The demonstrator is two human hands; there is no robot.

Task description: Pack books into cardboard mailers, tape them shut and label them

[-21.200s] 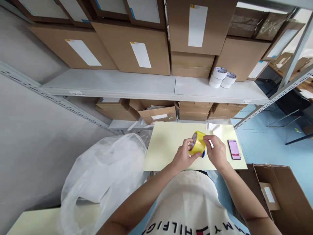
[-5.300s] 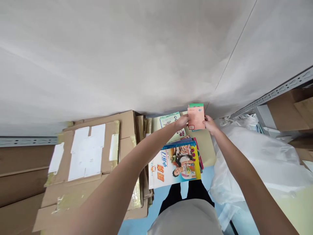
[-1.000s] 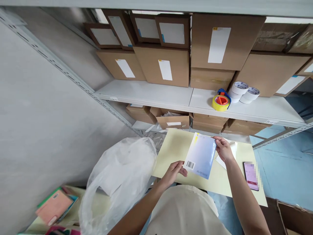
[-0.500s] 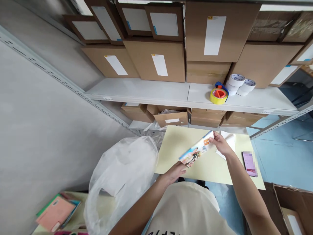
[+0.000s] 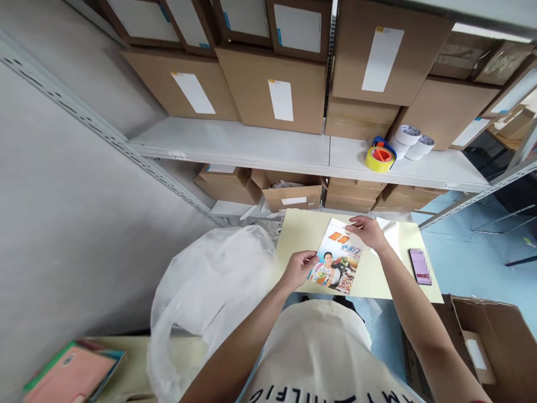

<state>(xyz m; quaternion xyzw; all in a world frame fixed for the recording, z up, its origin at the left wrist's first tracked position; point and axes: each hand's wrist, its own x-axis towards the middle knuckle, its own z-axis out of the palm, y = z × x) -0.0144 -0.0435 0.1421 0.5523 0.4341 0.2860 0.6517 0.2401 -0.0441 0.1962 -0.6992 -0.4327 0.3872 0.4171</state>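
A thin booklet (image 5: 335, 254) with a colourful cover faces up over the pale yellow table, with orange and blue lettering, a pictured person and food on it. My left hand (image 5: 299, 270) pinches its left edge between thumb and fingers. At the upper right corner, my right hand (image 5: 368, 232) has its thumb and fingers closed on the booklet's edge. White paper (image 5: 391, 234) lies just beyond my right hand, partly hidden by it. Further right on the table is a phone (image 5: 419, 266) with a pink screen.
The yellow tabletop (image 5: 289, 235) stands before a shelf (image 5: 251, 140) stacked with cardboard boxes (image 5: 272, 92). On the shelf are a yellow tape roll in a dispenser (image 5: 380, 159) and white rolls (image 5: 413, 143). A plastic bag (image 5: 210, 291) bulges at left; an open carton (image 5: 495, 336) stands lower right.
The booklet has turned from a steep slant to nearly upright, its cover now facing me. My left hand has moved up to its left edge; my right hand remains at the top corner.
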